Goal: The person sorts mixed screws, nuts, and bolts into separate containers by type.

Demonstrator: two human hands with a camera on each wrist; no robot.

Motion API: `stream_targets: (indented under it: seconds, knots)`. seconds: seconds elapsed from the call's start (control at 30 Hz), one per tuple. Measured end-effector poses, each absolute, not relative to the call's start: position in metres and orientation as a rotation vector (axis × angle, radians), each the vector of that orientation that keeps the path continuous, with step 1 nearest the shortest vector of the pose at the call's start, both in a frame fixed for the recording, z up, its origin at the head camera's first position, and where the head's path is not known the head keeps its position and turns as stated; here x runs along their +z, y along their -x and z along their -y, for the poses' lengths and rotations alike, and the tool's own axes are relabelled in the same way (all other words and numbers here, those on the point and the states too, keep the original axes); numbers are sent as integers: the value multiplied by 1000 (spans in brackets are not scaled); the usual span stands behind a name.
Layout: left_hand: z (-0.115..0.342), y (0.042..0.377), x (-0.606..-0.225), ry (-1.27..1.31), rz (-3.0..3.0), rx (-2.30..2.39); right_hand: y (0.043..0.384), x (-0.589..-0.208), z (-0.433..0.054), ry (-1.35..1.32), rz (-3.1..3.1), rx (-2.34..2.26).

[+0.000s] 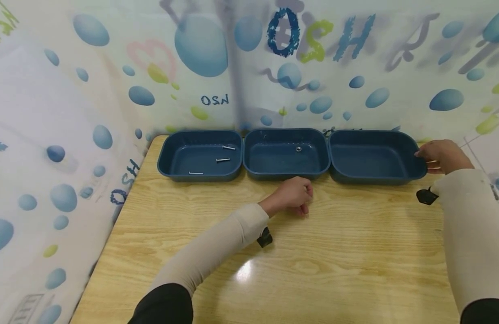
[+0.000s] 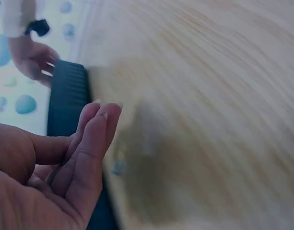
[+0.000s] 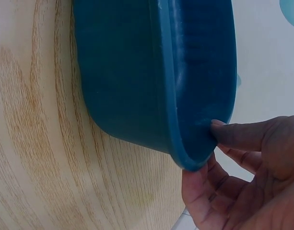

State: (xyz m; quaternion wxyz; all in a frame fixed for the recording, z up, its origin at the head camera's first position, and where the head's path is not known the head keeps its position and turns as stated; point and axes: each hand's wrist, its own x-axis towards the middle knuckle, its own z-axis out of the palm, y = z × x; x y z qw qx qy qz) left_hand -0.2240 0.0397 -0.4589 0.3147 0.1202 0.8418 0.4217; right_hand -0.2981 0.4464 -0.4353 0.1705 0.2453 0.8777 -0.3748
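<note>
My right hand point(image 1: 446, 155) grips the right-hand end of the right blue bin point(image 1: 377, 180). In the right wrist view, the thumb point(image 3: 245, 135) lies inside the rim and the fingers are outside and under it. My left hand point(image 1: 292, 193) is just in front of the middle blue bin point(image 1: 286, 176), above the table. Its fingers point(image 2: 91, 153) are loosely bent together with the thumb against them, and nothing shows in its grasp. A small metal nut point(image 1: 298, 149) lies in the middle bin. Three screws point(image 1: 223, 160) lie in the left blue bin point(image 1: 201, 178).
The three bins stand side by side along the back of the wooden table point(image 1: 334, 261). Behind them hangs a patterned sheet point(image 1: 253, 85) with blue spots, and it continues down the left side. Black wrist mounts point(image 1: 265, 237) sit under both sleeves.
</note>
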Motion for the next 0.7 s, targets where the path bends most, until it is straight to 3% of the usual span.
stream_targets:
  seconds: [0.33, 0.7]
  knots:
    - [-77, 232, -395, -331, -2128, 1251, 332, -500, -512, -643, -2571, -1076]
    - [-112, 255, -353, -262, -2133, 1285, 320, -468, -481, -732, -2486, -1111]
